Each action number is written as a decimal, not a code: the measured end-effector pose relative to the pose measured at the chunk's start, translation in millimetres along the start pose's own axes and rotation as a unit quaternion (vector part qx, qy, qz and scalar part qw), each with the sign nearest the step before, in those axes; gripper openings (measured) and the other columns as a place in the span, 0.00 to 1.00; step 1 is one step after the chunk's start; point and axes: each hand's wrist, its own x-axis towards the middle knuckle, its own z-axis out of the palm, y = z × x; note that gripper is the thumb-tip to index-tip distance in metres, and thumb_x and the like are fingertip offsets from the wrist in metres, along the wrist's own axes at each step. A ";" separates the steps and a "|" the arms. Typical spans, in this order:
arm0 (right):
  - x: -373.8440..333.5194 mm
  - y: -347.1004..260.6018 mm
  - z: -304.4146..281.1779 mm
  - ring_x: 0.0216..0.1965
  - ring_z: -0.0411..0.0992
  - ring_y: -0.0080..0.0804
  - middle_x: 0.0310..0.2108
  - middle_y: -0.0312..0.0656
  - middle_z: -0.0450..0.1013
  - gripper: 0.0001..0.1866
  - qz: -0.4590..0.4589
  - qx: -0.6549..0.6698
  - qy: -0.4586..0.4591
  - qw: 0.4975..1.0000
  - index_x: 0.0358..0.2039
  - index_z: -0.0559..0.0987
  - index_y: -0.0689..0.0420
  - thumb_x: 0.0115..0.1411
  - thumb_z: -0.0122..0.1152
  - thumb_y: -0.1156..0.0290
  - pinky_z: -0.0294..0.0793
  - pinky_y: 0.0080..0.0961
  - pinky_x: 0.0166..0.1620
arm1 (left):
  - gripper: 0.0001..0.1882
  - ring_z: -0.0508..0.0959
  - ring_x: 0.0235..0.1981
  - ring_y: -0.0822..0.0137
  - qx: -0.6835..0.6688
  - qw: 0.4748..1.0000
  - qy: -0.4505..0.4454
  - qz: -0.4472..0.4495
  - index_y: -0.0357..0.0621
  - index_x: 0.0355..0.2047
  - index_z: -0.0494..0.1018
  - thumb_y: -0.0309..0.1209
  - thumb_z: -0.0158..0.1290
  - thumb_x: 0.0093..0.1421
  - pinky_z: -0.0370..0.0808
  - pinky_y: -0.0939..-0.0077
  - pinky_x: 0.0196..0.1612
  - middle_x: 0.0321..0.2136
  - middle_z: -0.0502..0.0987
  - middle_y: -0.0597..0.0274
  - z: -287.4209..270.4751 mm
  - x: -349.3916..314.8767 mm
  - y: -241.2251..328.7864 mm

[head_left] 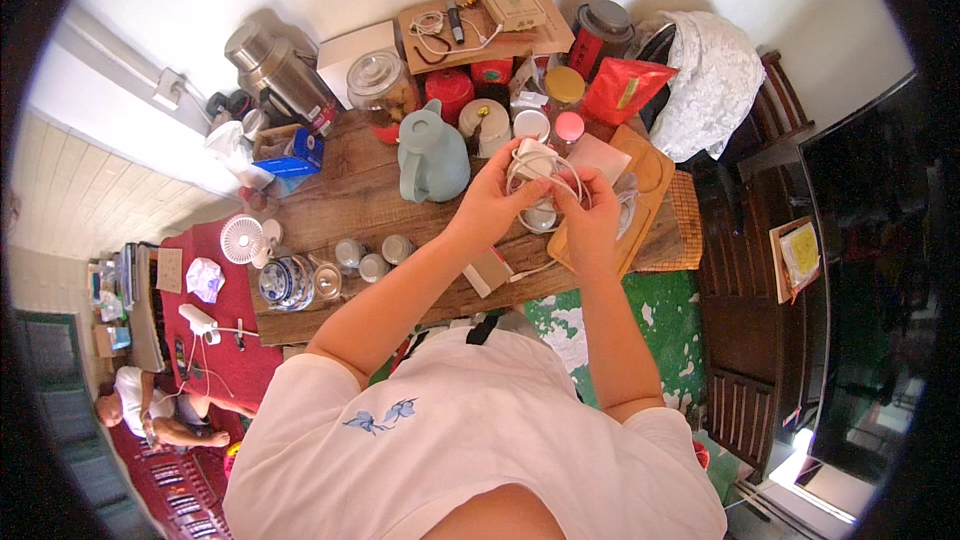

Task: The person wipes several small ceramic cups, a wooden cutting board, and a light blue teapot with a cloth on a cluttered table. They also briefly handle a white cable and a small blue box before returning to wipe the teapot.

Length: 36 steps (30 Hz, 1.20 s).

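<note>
Above the wooden table, my left hand is closed around a white charger, its fingers behind and thumb in front. A thin white cable loops about the charger in loose coils. My right hand pinches the cable loops between thumb and fingers, close beside the left. Below the hands lies a small white box, with a white cable end next to it. A wooden tray sits under and beyond my right hand, with a clear plastic wrapper on it.
A pale teal jug stands left of my hands. Behind are jars, red tins, a steel flask and a red pouch. Several glass cups, a blue-white pot and a small fan sit left. A person sits far left.
</note>
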 end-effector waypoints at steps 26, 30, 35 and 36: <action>-27.2 39.9 -7.7 0.36 0.75 0.24 0.37 0.40 0.76 0.16 0.002 -0.168 -0.102 0.980 0.52 0.70 0.61 0.64 0.54 0.75 0.75 0.20 0.36 | 0.24 0.75 0.46 0.70 -0.090 0.964 0.243 0.058 0.46 0.58 0.56 0.29 0.52 0.65 0.78 0.73 0.44 0.45 0.71 0.62 -5.1 29.0 -26.6; -29.2 33.5 -16.1 0.32 0.73 0.22 0.32 0.37 0.75 0.10 -0.050 -0.143 -0.171 0.974 0.44 0.77 0.63 0.65 0.53 0.74 0.73 0.19 0.37 | 0.27 0.75 0.45 0.71 -0.015 0.981 0.160 0.105 0.44 0.60 0.55 0.27 0.53 0.64 0.76 0.79 0.43 0.44 0.70 0.62 -8.4 25.0 -35.3; -25.5 1.2 -24.9 0.26 0.69 0.20 0.25 0.38 0.74 0.10 -0.126 -0.272 -0.178 0.937 0.43 0.80 0.60 0.62 0.56 0.74 0.69 0.20 0.31 | 0.29 0.75 0.41 0.72 0.063 0.997 0.036 0.020 0.42 0.62 0.52 0.24 0.52 0.63 0.75 0.80 0.41 0.41 0.72 0.61 -12.4 22.9 -45.5; -25.1 -3.2 -25.2 0.25 0.69 0.19 0.23 0.38 0.73 0.10 -0.167 -0.317 -0.165 0.919 0.43 0.80 0.59 0.62 0.57 0.74 0.68 0.21 0.29 | 0.29 0.75 0.41 0.72 0.097 0.995 0.012 0.026 0.41 0.61 0.52 0.23 0.52 0.63 0.75 0.80 0.41 0.41 0.72 0.61 -11.9 23.0 -50.4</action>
